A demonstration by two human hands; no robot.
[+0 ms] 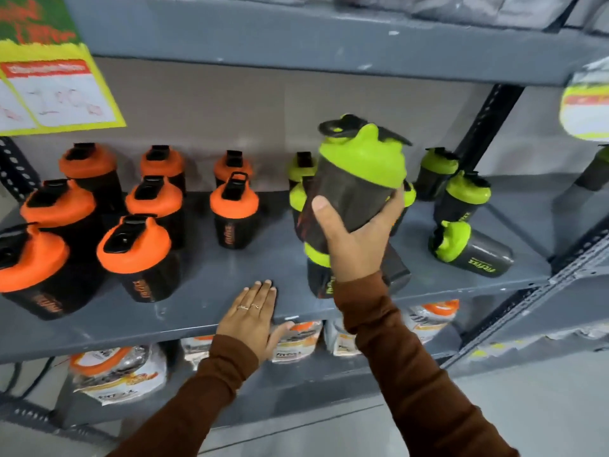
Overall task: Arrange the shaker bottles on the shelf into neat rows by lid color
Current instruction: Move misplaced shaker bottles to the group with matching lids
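- Right hand (354, 239) wrapped round the dark body of a green-lid shaker (357, 179), thumb on the near side, fingers on the far side; bottle lifted off the shelf (204, 285), tilted a bit, lid up.
- Left hand (252, 319) flat & open, palm down on the shelf's front edge, fingers together, thumb over the lip; holds nothing. Two rings on it.
- Both arms in brown sleeves (405, 367).
- Orange-lid shakers (133, 247) on the L part of the shelf, upright, approx three columns running front to back; third column has just two, the front one (234, 211) standing apart from the rest.
- Green-lid shakers on the R part, less tidy: some upright behind the lifted bottle, partly hidden by it; one (326, 272) right under the wrist, mostly covered.
- Further R, two upright green-lid ones (438, 173) near the back, & one lying on its side (469, 249), lid toward the L, near the front.
- Yellow price sign (56, 94) hangs upper L; text too blurred to read.
- Lower shelf holds pouches (118, 374) w/ orange & white print.
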